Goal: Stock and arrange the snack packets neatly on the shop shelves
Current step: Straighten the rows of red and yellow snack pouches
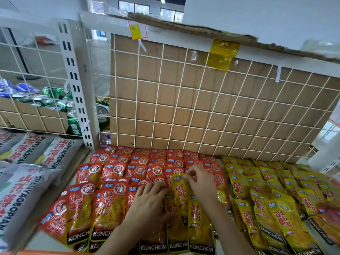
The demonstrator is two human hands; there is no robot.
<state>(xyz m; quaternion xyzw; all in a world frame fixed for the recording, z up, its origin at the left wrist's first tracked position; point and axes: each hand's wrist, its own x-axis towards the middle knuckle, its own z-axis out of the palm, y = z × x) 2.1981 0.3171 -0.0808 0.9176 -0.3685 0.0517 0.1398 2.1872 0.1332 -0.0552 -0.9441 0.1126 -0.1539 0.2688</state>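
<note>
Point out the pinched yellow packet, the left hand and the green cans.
yellow packet [180, 192], head view, its printed front.
left hand [149, 199], head view, back of the hand.
green cans [52, 92], head view, side of one can.

The red snack packets [114, 205] lie flat in overlapping rows on the left part of the shelf [79, 178], tops toward the back. Each has a clear window showing yellow strips and a black KONCHEW band at the bottom. The front-left ones sit slightly askew. The yellow snack packets [279, 214], of the same design, lie in overlapping rows on the right part, and some sit in the front row just beside the red ones. One yellow packet [181, 190] is tilted up at the border between the colours, its top edge pinched by the right hand [201, 179], its lower end on the packets beneath. The left hand [149, 201] rests flat on front-row packets beside it.
</note>
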